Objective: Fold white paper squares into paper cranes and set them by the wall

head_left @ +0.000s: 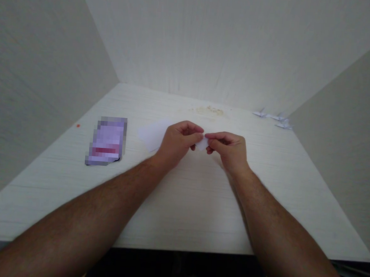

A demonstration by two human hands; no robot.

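Both hands meet over the middle of the white table, pinching one small piece of folded white paper [202, 144]. My left hand [181, 140] is closed on its left side, thumb and fingertips together. From the other side my right hand [228, 148] grips it between thumb and index finger. Only the lower, pointed part of the paper shows; the fingers cover the rest. Flat white sheets of paper [152, 133] lie just left of my left hand, which partly covers them.
A phone [107, 141] with a pixelated screen lies on the table [182, 214] at the left. Several small folded paper figures [279, 118] sit in the far right corner. Brownish stains [210, 110] mark the table near the back wall. Walls enclose three sides.
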